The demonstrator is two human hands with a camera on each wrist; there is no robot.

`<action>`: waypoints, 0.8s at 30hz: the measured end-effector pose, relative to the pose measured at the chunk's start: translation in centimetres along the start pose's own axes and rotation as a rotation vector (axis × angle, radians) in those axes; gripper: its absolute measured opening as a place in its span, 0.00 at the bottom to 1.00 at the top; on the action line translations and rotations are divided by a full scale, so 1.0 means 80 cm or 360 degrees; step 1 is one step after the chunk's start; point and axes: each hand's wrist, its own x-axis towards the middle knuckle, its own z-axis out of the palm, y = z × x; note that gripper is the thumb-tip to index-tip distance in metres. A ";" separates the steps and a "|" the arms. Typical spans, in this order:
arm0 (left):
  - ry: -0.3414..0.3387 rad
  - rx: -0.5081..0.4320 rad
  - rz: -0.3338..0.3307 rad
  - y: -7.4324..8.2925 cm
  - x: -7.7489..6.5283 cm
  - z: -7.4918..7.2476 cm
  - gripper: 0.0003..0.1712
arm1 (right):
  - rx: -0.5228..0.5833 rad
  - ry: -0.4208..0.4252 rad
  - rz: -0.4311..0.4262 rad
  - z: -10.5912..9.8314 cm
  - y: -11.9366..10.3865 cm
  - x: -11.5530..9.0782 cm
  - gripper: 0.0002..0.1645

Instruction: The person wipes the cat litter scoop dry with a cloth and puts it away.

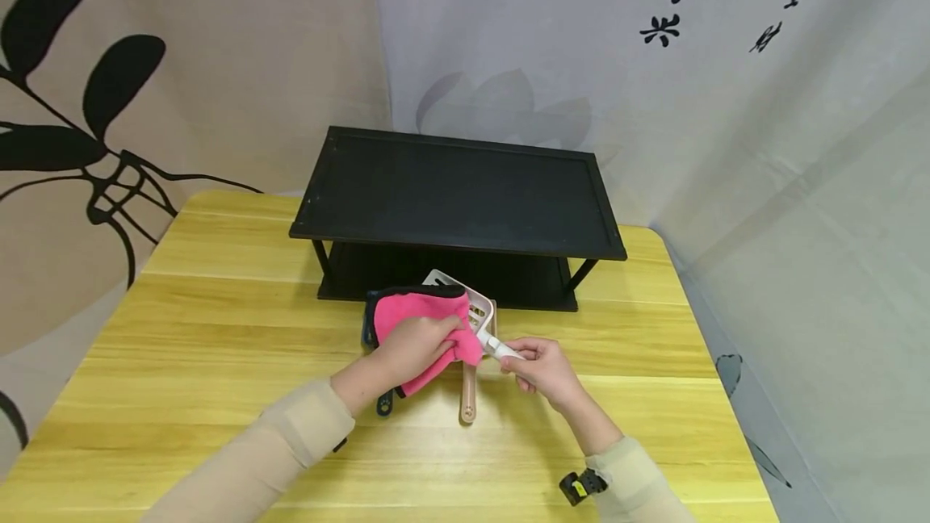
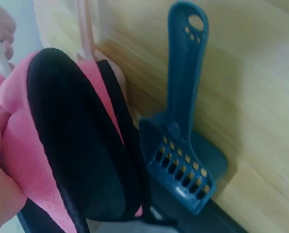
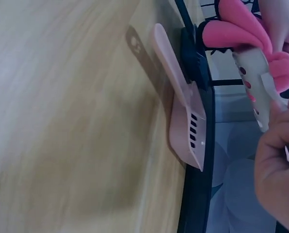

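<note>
My left hand (image 1: 410,348) grips a pink cloth (image 1: 407,311) with black edging, bunched around the side of a white slotted scoop (image 1: 501,348). By its handle, my right hand (image 1: 545,370) pinches that scoop, holding it up in front of the black rack. Part of the scoop's slotted head is hidden by the cloth. Below the cloth, a dark blue litter scoop (image 2: 183,87) with a paw-shaped cutout in its handle leans at the rack's lower shelf. Beside it rests a pink litter scoop (image 3: 169,60), its handle pointing toward me.
A black two-tier rack (image 1: 465,196) stands at the back of the wooden table (image 1: 218,345). Behind it hangs a pale curtain (image 1: 508,39) with dark leaf prints and characters. A small black device (image 1: 581,487) is strapped to the right wrist.
</note>
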 end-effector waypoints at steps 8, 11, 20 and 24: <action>0.0075 0.0285 0.0092 -0.016 0.001 0.005 0.06 | 0.0013 0.0000 -0.0045 -0.004 -0.006 -0.002 0.19; 0.0085 0.0420 0.0174 -0.026 -0.002 0.001 0.08 | 0.0006 0.0004 -0.0052 -0.004 -0.006 -0.002 0.20; 0.0252 0.0717 0.0369 -0.049 -0.008 -0.029 0.13 | 0.0012 0.0027 -0.0048 -0.009 -0.011 -0.007 0.19; 0.0315 0.0670 0.0318 -0.054 -0.008 -0.044 0.14 | 0.0000 0.0038 -0.0034 -0.013 -0.010 -0.010 0.19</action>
